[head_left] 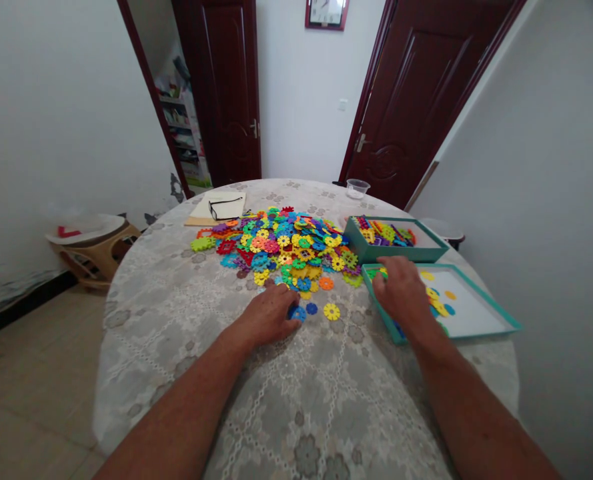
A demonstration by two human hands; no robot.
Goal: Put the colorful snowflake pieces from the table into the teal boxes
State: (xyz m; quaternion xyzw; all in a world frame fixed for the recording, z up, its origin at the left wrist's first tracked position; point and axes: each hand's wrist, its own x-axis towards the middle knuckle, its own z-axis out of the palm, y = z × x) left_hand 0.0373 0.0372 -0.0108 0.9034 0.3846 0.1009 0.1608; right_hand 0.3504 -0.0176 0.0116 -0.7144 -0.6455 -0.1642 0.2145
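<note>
My left hand (271,313) rests on the tablecloth at the near edge of a pile of colourful plastic flower-shaped discs (286,243). Its thumb and fingers are apart around a blue disc (299,313), which lies flat by the thumb. Just right of it are a small dark blue disc (311,309) and a yellow disc (331,311). Over the left end of a shallow teal-rimmed box lid (476,300) is my right hand (401,287), thumb and forefinger apart. Green and yellow discs show beside its fingertips. Other discs lie in the lid, partly hidden by the hand and wrist.
Behind the lid stands a deeper teal box (401,250) with more plastic pieces inside. Glasses (223,209) lie on a paper pad (203,212) at the back left. A clear plastic bowl (357,189) sits near the far edge of the round table (286,413).
</note>
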